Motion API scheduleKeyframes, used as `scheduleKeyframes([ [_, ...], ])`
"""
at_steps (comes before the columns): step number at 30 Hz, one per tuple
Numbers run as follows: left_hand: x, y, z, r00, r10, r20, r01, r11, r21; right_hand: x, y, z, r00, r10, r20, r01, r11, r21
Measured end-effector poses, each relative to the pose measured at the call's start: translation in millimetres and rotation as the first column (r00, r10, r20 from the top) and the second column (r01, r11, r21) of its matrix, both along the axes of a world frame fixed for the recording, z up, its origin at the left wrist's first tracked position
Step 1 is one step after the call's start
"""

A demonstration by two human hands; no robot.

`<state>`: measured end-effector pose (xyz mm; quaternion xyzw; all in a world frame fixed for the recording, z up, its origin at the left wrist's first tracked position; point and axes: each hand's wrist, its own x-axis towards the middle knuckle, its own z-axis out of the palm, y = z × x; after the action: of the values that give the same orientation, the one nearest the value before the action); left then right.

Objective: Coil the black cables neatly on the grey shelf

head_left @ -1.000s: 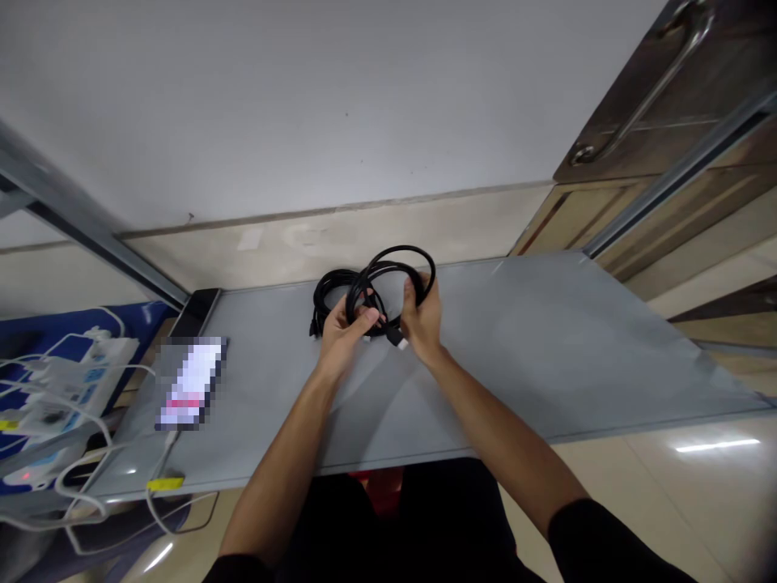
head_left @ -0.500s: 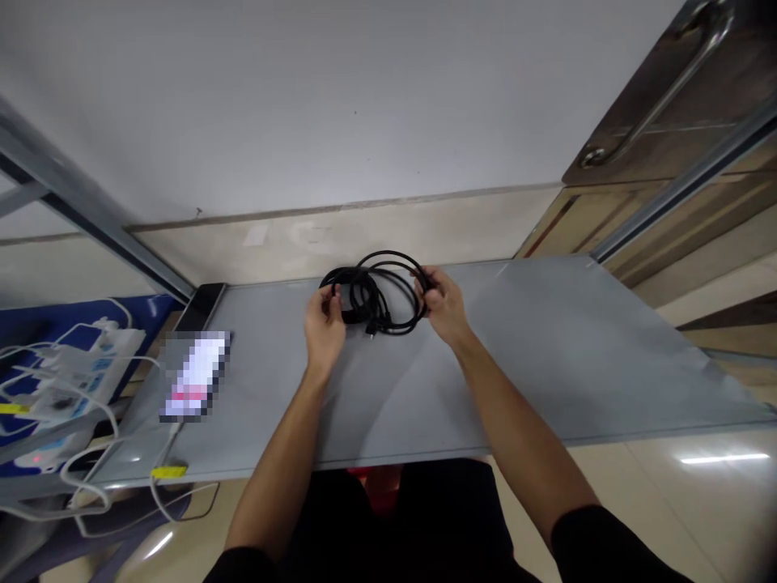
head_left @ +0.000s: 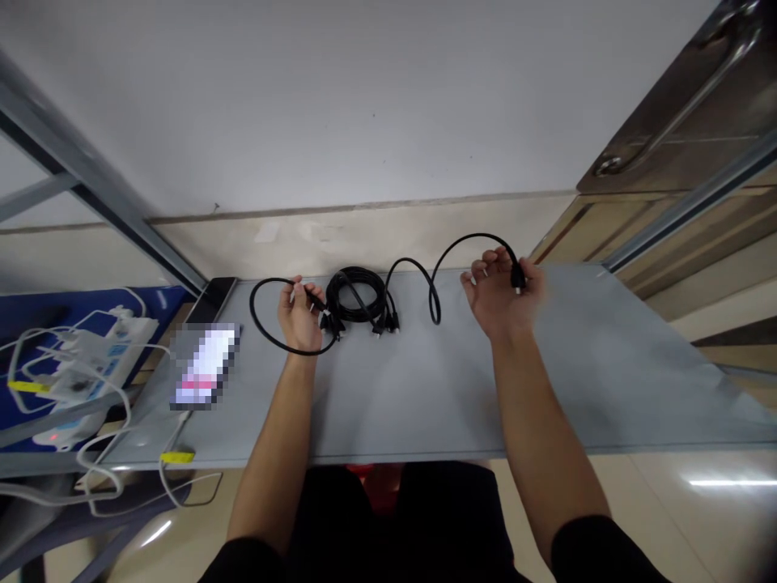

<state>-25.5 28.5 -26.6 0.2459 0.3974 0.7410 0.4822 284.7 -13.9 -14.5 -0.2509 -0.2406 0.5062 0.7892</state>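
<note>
A black cable (head_left: 432, 287) stretches in loose loops between my hands above the grey tabletop (head_left: 418, 389). My left hand (head_left: 299, 317) pinches one end, near a plug, and a loop of the cable hangs around its wrist. My right hand (head_left: 503, 300) has its palm turned up and holds the other end by the thumb, where a black plug (head_left: 518, 277) with a metal tip points down. Between the hands, a coil of black cable (head_left: 357, 293) lies by the wall, with several plugs at its front edge. Some plugs beside my left hand overlap, so their cables cannot be told apart.
A phone with a blurred screen (head_left: 206, 364) lies at the left, with a dark flat object (head_left: 212, 300) behind it. White power strips (head_left: 103, 372) and tangled white cords are further left. Grey metal posts (head_left: 121, 210) frame the table, and a wall (head_left: 364, 121) stands behind.
My hands have moved apart, the right one going right and turning palm up. The cable in them has been drawn out of its loops, while a coil now lies on the table between them.
</note>
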Motion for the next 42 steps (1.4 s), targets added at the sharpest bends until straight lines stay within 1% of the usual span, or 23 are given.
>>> scheduleKeyframes([
  [2, 2.5, -4.1, 3.0, 0.996, -0.089, 0.004, 0.089, 0.995, -0.042, -1.7, -1.9, 0.3, 0.999, 0.031, 0.012, -0.032, 0.999, 0.007],
  [4, 5.9, -8.7, 4.3, 0.974, -0.224, -0.029, 0.221, 0.972, -0.082, -6.2, -2.1, 0.2, 0.996, 0.079, 0.046, -0.079, 0.997, -0.004],
  [6, 9.3, -13.1, 2.9, 0.912, -0.398, -0.094, 0.387, 0.914, -0.119, -13.5, -1.1, -1.1, 0.984, 0.147, 0.100, -0.144, 0.989, -0.040],
  [8, 13.2, -17.1, -1.1, 0.806, -0.570, -0.163, 0.548, 0.821, -0.161, -23.2, 0.1, -4.1, 0.957, 0.239, 0.167, -0.225, 0.970, -0.094],
  [10, 18.4, -20.5, -7.0, 0.707, -0.674, -0.215, 0.648, 0.739, -0.185, -34.3, 0.5, -8.9, 0.902, 0.352, 0.250, -0.321, 0.934, -0.159],
  [11, 21.5, -21.9, -10.1, 0.679, -0.696, -0.234, 0.672, 0.718, -0.183, -40.1, 0.3, -11.7, 0.861, 0.413, 0.295, -0.369, 0.909, -0.194],
  [12, 24.8, -23.0, -13.1, 0.668, -0.702, -0.248, 0.682, 0.710, -0.172, -45.8, -0.1, -14.7, 0.812, 0.471, 0.345, -0.413, 0.881, -0.230],
  [14, 31.4, -24.9, -17.7, 0.677, -0.689, -0.260, 0.678, 0.721, -0.145, -56.9, -1.4, -20.4, 0.689, 0.551, 0.471, -0.470, 0.834, -0.289],
  [16, 37.0, -26.6, -19.8, 0.694, -0.673, -0.256, 0.666, 0.735, -0.126, -67.3, -2.9, -24.9, 0.564, 0.532, 0.632, -0.472, 0.835, -0.282],
  [18, 40.4, -28.9, -18.8, 0.710, -0.656, -0.256, 0.652, 0.750, -0.116, -76.6, -4.3, -27.6, 0.470, 0.403, 0.785, -0.438, 0.879, -0.189],
  [19, 41.2, -30.4, -17.3, 0.713, -0.651, -0.261, 0.647, 0.754, -0.113, -80.6, -5.0, -28.3, 0.441, 0.320, 0.839, -0.412, 0.902, -0.128],
  [21, 41.0, -33.6, -12.6, 0.704, -0.655, -0.274, 0.654, 0.748, -0.107, -86.9, -6.8, -28.8, 0.408, 0.186, 0.894, -0.350, 0.936, -0.035],
  [22, 40.1, -35.2, -9.6, 0.691, -0.668, -0.278, 0.669, 0.736, -0.104, -88.9, -7.8, -28.7, 0.397, 0.151, 0.905, -0.324, 0.946, -0.016],
  [24, 37.0, -37.5, -3.3, 0.644, -0.703, -0.302, 0.713, 0.694, -0.094, -90.8, -9.9, -28.7, 0.385, 0.145, 0.912, -0.288, 0.957, -0.030],
  [26, 32.9, -38.1, 2.6, 0.581, -0.712, -0.394, 0.745, 0.660, -0.095, -90.6, -11.6, -28.8, 0.381, 0.190, 0.905, -0.280, 0.957, -0.083],
  [28, 28.8, -37.4, 7.4, 0.516, -0.664, -0.541, 0.740, 0.663, -0.107, -89.6, -12.2, -28.5, 0.385, 0.238, 0.892, -0.271, 0.953, -0.138],
  [30, 25.6, -36.2, 10.0, 0.477, -0.566, -0.672, 0.704, 0.704, -0.093, -88.5, -11.5, -27.1, 0.410, 0.259, 0.875, -0.245, 0.955, -0.168],
  [34, 23.7, -34.4, 8.8, 0.468, -0.379, -0.798, 0.613, 0.790, -0.015, -82.6, -7.0, -20.6, 0.465, 0.228, 0.855, -0.138, 0.973, -0.184],
  [36, 22.3, -32.7, 7.5, 0.506, -0.297, -0.810, 0.510, 0.860, 0.003, -75.2, -3.9, -16.8, 0.502, 0.160, 0.850, -0.037, 0.986, -0.164],
  [38, 18.0, -29.3, 7.7, 0.586, -0.172, -0.792, 0.335, 0.941, 0.044, -64.9, -0.4, -13.3, 0.594, 0.057, 0.802, 0.095, 0.986, -0.140],
  [39, 14.8, -27.1, 8.3, 0.630, -0.098, -0.770, 0.239, 0.968, 0.072, -59.6, 1.4, -11.9, 0.653, -0.002, 0.757, 0.156, 0.979, -0.132],
  [41, 8.1, -22.9, 9.9, 0.702, 0.025, -0.712, 0.082, 0.990, 0.115, -51.3, 5.0, -10.8, 0.754, -0.111, 0.648, 0.241, 0.964, -0.116],
  [42, 5.5, -21.5, 10.4, 0.731, 0.051, -0.681, 0.043, 0.992, 0.121, -49.4, 6.8, -11.4, 0.787, -0.150, 0.599, 0.261, 0.960, -0.102],
])
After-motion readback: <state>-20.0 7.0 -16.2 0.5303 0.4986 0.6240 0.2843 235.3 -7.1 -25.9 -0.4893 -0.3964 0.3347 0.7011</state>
